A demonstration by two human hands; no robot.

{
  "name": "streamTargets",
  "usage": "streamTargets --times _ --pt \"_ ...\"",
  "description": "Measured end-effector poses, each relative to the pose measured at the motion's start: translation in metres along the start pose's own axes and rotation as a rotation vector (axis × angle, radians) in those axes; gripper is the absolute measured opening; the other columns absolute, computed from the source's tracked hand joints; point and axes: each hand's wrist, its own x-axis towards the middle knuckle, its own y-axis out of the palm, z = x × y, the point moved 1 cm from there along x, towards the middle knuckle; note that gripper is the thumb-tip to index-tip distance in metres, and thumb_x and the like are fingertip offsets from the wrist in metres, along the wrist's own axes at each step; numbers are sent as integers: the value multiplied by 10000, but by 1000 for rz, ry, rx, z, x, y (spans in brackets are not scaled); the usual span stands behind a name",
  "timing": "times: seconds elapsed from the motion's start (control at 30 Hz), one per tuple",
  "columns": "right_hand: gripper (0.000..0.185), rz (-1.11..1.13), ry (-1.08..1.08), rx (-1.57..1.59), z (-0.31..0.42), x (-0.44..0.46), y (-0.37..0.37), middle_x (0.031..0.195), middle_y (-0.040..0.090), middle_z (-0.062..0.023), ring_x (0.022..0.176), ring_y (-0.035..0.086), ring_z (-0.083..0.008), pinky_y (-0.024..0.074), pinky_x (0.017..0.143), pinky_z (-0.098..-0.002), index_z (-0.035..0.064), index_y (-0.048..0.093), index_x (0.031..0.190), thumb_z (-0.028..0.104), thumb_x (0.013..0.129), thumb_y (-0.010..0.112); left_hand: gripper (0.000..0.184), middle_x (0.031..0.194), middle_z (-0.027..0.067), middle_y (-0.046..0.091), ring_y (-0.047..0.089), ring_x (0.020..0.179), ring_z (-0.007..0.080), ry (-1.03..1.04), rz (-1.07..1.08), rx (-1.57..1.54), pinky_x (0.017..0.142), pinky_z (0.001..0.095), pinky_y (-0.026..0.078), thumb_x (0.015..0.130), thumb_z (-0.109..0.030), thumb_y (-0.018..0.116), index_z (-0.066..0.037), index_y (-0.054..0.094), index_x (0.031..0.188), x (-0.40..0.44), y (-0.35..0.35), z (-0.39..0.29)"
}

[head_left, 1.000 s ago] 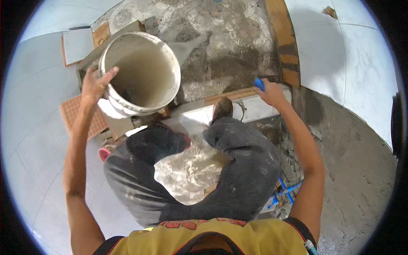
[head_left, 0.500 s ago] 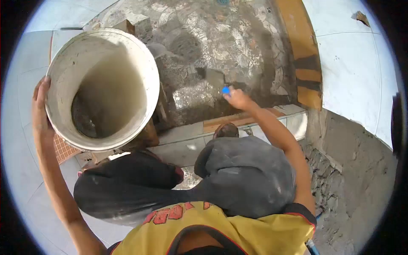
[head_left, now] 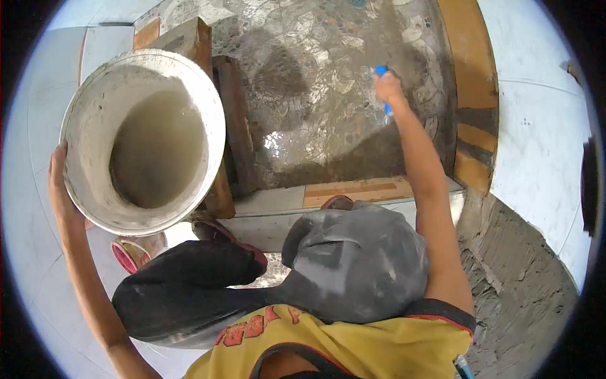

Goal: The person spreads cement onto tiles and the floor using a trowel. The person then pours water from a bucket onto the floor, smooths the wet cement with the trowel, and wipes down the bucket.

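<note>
A large white bucket (head_left: 76,107) with murky grey-brown water (head_left: 158,148) in it tilts at the left. My left hand (head_left: 62,183) grips its outer left side, with the fingers partly hidden behind the wall. Over the wet patterned floor (head_left: 315,95), my right hand (head_left: 389,88) is closed around a blue handle (head_left: 380,71), which shows above and below the fist. Whatever the handle belongs to cannot be made out.
Wooden boards (head_left: 237,120) stand beside the bucket. A tiled ledge (head_left: 271,221) runs before my knees. Rough wet mortar (head_left: 517,278) lies at the right, near white tiles (head_left: 536,145). A red-rimmed container (head_left: 126,254) sits under the bucket.
My right hand has moved forward over the patterned floor with the blue handle. The bucket has shifted left in view, with my left hand still on it, and the view itself has moved.
</note>
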Motion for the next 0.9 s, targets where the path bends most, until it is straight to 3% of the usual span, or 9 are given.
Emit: streamTargets --times 0.1,0.23,0.3,0.43,0.57,0.63,0.7,0.8,0.9 --pt "464 -159 -11 -70 5 8 16 1046 640 -298 971 638 -432 515 825 -487 -24 566 1165 367 915 556 505 1112 110 604 600 978 186 24 -34 18 844 325 494 899 -388 608 -6 555 1225 -3 6 -4" --pt "522 251 -75 -182 45 -103 64 1077 620 -314 1030 602 -469 486 900 -506 -28 506 1203 386 892 570 556 1104 113 601 589 976 190 91 -7 136 863 318 475 872 -418 633 14 558 1214 1 8 -8" --pt "503 -118 -217 -269 11 -85 55 1050 632 -307 1010 615 -457 491 876 -514 -37 539 1156 386 885 574 575 1092 119 604 586 976 195 158 25 194 871 317 469 861 -426 643 24 559 1209 -4 16 -11" --pt "393 -27 176 183 -17 50 -30 1022 653 -274 951 645 -427 513 818 -496 -30 644 971 344 898 550 550 1070 125 613 590 975 197 190 15 212 861 313 474 860 -409 649 28 576 1186 -8 39 -20" --pt "418 -184 -119 -12 34 68 8 1101 630 -275 1034 621 -416 493 877 -494 -37 595 1094 324 890 541 537 1067 131 619 598 961 192 178 21 179 840 307 484 861 -398 651 41 587 1163 3 38 -23" --pt "493 25 -276 -146 78 26 47 1128 620 -274 1077 600 -416 475 911 -498 -29 552 1181 364 882 546 540 1066 134 618 602 954 190 162 35 175 832 308 490 858 -396 656 50 588 1155 5 38 -25" --pt "544 181 -214 -216 99 -22 66 1150 610 -277 1096 590 -417 466 930 -495 -36 525 1223 387 881 551 548 1061 138 617 605 946 188 150 71 212 827 309 495 850 -395 664 59 586 1147 8 39 -27" --pt "546 64 -255 -129 40 -34 47 1072 615 -321 1069 587 -450 468 893 -511 -15 572 1161 449 873 576 542 1115 134 613 601 984 201 202 52 210 867 313 487 874 -394 634 41 580 1192 24 26 -16" --pt "552 -55 -76 -122 -45 -16 13 1029 622 -327 1015 590 -482 471 856 -530 -3 528 1197 449 882 567 544 1213 125 593 581 1069 207 221 78 173 936 323 459 912 -394 579 8 553 1277 29 18 -7"
